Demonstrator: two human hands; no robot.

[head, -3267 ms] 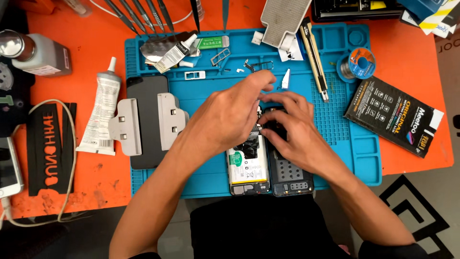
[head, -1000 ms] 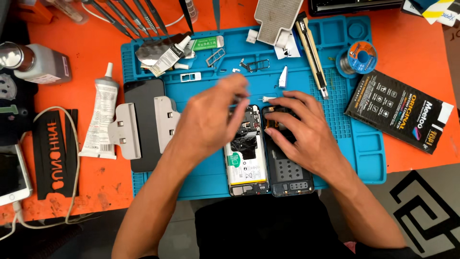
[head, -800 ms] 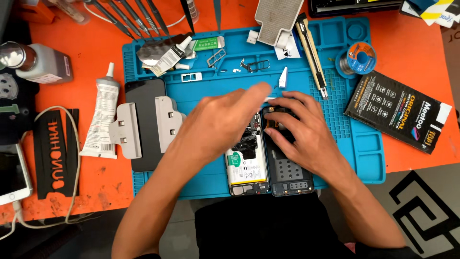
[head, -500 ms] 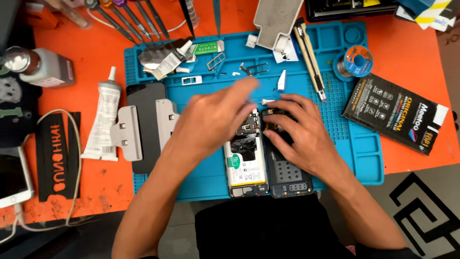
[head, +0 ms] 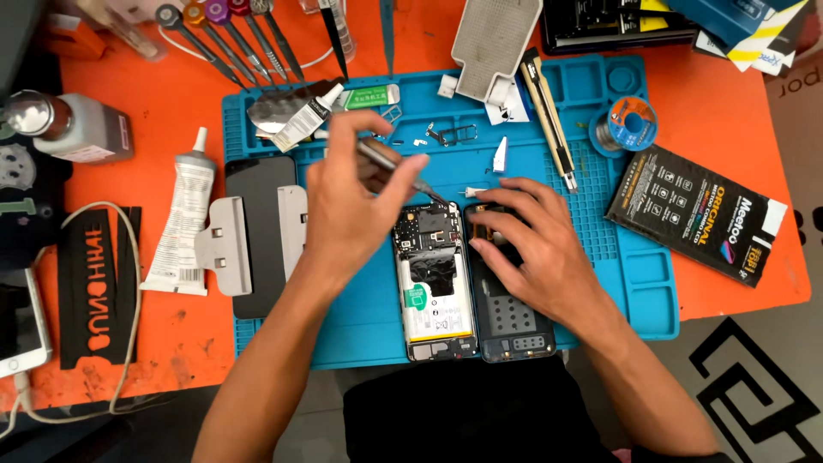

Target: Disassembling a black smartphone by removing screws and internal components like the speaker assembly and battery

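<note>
Opened phone (head: 435, 291), with its battery and circuit board showing, lies face down on the blue work mat (head: 360, 317), directly below the fingertips of the left hand (head: 356, 206). This left hand is closed around a thin screwdriver (head: 390, 163); the tool is tilted, and its tip points down to the top edge of the opened phone. The right hand (head: 527, 244) rests just to the right, with its fingers spread and pressing on the dark back cover (head: 514, 321), which lies side by side with the opened phone and seems to touch it. This hand grips nothing; it only holds the cover flat.

To the left of the left hand, a dark phone screen in a grey metal clamp (head: 249, 244) lies half on the mat, and further left is a white glue tube (head: 182, 227) on the orange table (head: 171, 111). Above the right hand is a small white pick (head: 500, 156), and near it a long knife-like tool (head: 549, 116). To the right of the right hand lie a solder spool (head: 630, 124) and a black package (head: 696, 214), well apart from both hands.
</note>
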